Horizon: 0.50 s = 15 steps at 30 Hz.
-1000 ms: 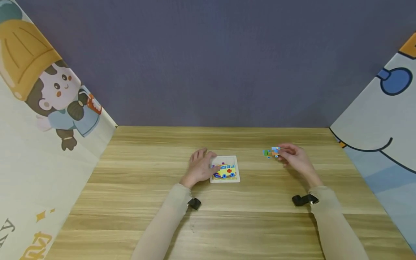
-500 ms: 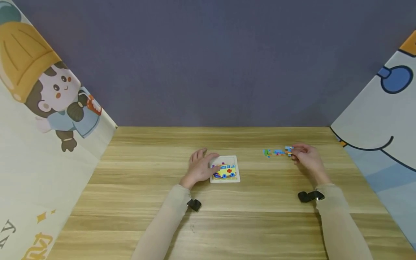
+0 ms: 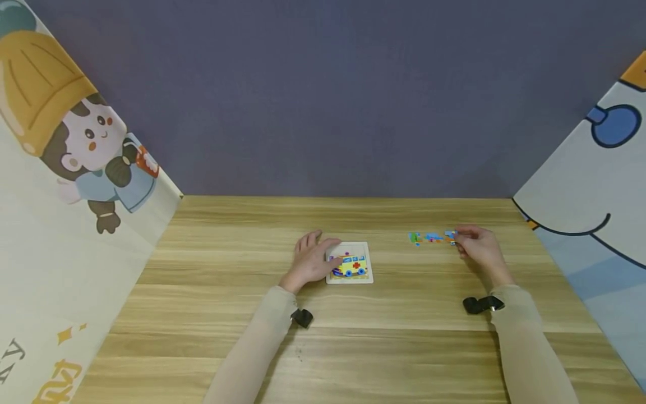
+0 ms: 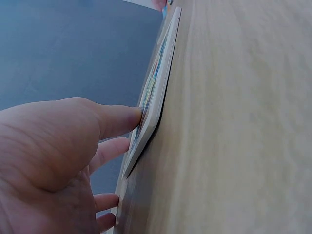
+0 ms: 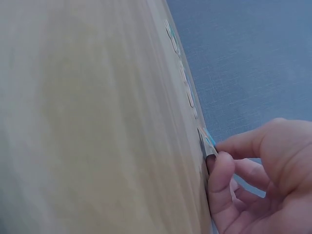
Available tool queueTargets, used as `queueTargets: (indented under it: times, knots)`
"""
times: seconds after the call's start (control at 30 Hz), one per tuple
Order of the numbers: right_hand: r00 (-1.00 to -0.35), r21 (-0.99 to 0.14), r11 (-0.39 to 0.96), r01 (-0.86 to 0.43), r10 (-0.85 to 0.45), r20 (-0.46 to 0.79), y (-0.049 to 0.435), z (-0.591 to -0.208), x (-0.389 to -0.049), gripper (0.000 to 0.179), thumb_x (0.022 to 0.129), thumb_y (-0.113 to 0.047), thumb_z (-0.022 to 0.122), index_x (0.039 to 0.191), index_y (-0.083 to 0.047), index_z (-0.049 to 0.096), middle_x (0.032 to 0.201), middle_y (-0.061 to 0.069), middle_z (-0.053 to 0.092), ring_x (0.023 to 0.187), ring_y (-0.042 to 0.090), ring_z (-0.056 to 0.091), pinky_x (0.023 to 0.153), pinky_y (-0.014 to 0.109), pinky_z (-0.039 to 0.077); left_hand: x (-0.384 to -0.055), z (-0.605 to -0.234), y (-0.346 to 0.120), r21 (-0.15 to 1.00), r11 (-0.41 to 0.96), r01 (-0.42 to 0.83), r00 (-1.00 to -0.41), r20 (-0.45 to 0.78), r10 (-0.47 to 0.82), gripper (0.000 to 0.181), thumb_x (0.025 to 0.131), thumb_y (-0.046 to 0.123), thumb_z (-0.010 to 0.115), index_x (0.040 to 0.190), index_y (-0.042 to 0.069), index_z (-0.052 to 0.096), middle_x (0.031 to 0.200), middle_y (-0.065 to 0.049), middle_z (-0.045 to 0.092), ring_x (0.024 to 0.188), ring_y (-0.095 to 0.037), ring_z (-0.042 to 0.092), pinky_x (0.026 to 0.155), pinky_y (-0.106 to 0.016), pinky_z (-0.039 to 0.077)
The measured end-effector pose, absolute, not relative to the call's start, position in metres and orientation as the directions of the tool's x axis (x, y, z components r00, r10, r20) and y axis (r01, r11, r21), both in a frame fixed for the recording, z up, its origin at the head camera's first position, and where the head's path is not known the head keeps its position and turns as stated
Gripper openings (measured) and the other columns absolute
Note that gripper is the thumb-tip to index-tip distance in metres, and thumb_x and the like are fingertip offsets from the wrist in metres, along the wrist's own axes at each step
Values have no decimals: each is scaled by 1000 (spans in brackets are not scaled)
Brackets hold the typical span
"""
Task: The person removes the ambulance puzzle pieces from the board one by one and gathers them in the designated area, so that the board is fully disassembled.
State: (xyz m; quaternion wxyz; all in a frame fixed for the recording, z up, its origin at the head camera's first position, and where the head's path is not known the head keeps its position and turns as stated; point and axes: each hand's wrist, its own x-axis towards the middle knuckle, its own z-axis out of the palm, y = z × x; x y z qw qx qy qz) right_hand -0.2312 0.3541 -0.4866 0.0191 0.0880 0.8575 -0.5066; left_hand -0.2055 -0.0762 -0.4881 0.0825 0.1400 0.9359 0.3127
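Wall, dark blue-grey, upright along the far side of the surface, in striped wood with grain running left to right. Flanked by a left panel and a right panel, both printed with cartoon drawings. In from the near side, two pale sleeves, with black wrist mounts.

At centre, left hand, grip spread, fingers apart, resting by the straight thumb on the face of the picture board, not curled round it. Right hand, well apart, grip drawn down to a narrow pinch, with hold of the right-end piece.

Lying on the surface, the board, near square, with sides nearly straight to the wall. Across its near half, a yellow van, long axis left to right, wheels toward the person; front end impossible to tell.

Off to the right, in a row running left to right, the middle piece, long axis along that row, and the green piece. Just beside the middle piece, the pinched one, apparently tilted, with the gripped end raised.
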Motion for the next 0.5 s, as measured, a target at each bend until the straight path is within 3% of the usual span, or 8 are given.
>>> queueTargets:
  times: [0.1,0.3,0.4,0.5]
  knots:
    - [-984,-825,541,161,154,-91,352,-486,-232,44,106,-16,60,139,14,59,88,-4,67,70,-1,58,60,18,54,-206,-490,-77,608,767,205,-948,-72,311,54,102,39,66,152,21,59,172,-25,24,159,-45,17,132,-64,6]
    - [-983,-710,688,151,180,-35,349,-485,-231,44,107,-24,60,136,8,66,121,27,71,92,11,60,76,23,46,-206,-489,-77,601,773,206,-950,-65,304,53,102,41,67,151,22,60,172,-24,25,159,-45,18,132,-64,8]
    - [-979,-681,714,164,201,-25,347,-486,-230,44,106,-26,61,136,6,67,127,29,70,98,16,60,80,26,44,-204,-486,-78,590,780,208,-948,-73,308,53,102,42,67,151,23,59,172,-24,26,159,-44,18,132,-63,9]
    - [-975,-673,722,161,224,6,346,-486,-228,41,104,-25,65,131,5,71,123,28,73,95,16,63,78,27,46,-203,-482,-77,583,784,212,-946,-80,315,52,103,41,67,151,24,60,172,-23,27,159,-44,19,132,-62,10]
